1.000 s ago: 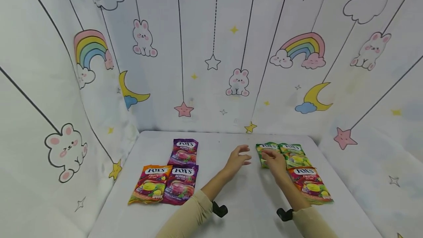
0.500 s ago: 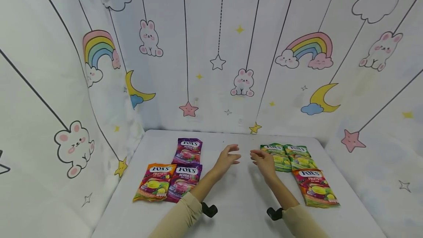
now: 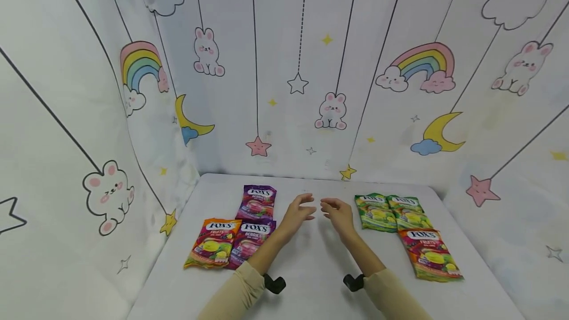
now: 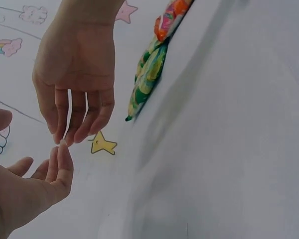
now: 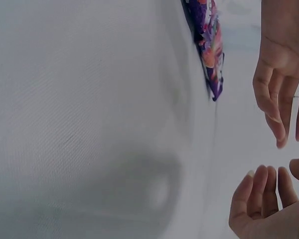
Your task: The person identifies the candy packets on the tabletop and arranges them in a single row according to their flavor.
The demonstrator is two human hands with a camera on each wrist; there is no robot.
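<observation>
Between the two groups of candy bags, my left hand (image 3: 295, 217) and right hand (image 3: 339, 215) hover over the middle of the table (image 3: 315, 280). They face each other with a small gap, fingers loosely bent, holding nothing. In the left wrist view, the left hand (image 4: 35, 194) sits below the right hand (image 4: 77, 69). Left of them lie two purple Berries candy bags (image 3: 258, 204) and an orange-topped Fruits candy bag (image 3: 213, 245). Right of them lie two green candy bags (image 3: 376, 214) beside each other, with a red-orange Fruits candy bag (image 3: 430, 256) in front.
A white cloth wall (image 3: 284, 127) printed with bunnies, stars and rainbows rises behind the table and at both sides. Black wrist straps or mounts (image 3: 274, 284) sit near the sleeve cuffs. A bag edge shows in each wrist view.
My right hand has moved left, away from the green bags, and now is close to my left hand. The left hand has shifted slightly left. The bags lie as before; the head view has turned slightly.
</observation>
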